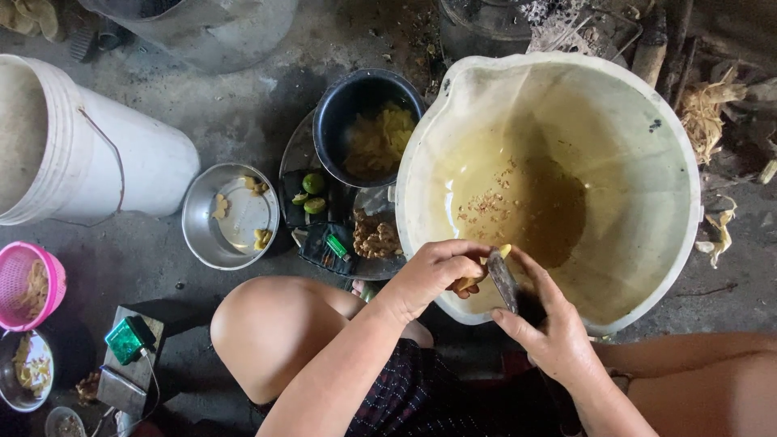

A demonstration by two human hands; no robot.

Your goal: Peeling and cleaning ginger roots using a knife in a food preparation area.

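My left hand point(437, 271) is closed around a small yellow piece of root point(503, 252), held over the near rim of a big cream bucket point(680, 162). My right hand point(550, 328) grips a knife point(502, 279) whose dark blade lies against that piece. The bucket holds murky water with peel scraps floating on it. Both hands meet just above my knees.
A black bowl point(332, 109) of yellow shreds, a metal bowl point(198, 231) with a few yellow pieces, two limes point(313, 184) and a pile of brown roots point(375, 236) sit to the left. A white bucket point(146, 154) and a pink basket point(57, 283) stand farther left.
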